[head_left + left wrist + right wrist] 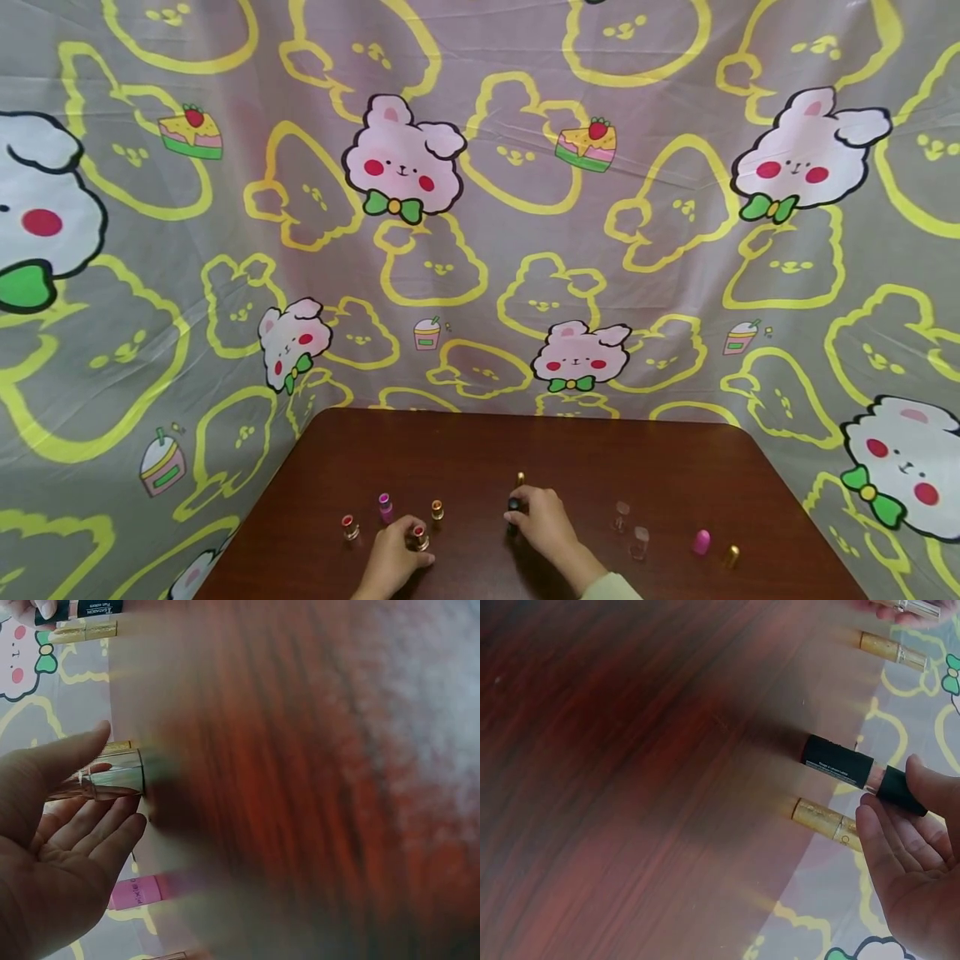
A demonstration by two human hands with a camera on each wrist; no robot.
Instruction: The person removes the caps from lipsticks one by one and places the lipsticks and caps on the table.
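My left hand [393, 557] is around an uncapped lipstick [421, 540] standing on the table. In the left wrist view the thumb lies on one side of its clear-and-metallic base [120, 776] and loosely extended fingers [120, 844] on the other, without a visible pinch. My right hand [549, 525] pinches the black cap [901, 791] of an upright black lipstick tube [836, 760] between thumb and fingers. A rose-gold band shows between cap and tube. Just behind it stands a gold lipstick [825, 819], its top partly hidden by the fingers.
Left of centre stand a red-tipped lipstick [350, 527], a pink tube [386, 507] and an uncapped gold one [437, 510]. To the right are two clear caps [640, 542], a pink cap [701, 542] and a gold cap [732, 556]. Printed cloth [480, 250] surrounds the brown table [585, 450].
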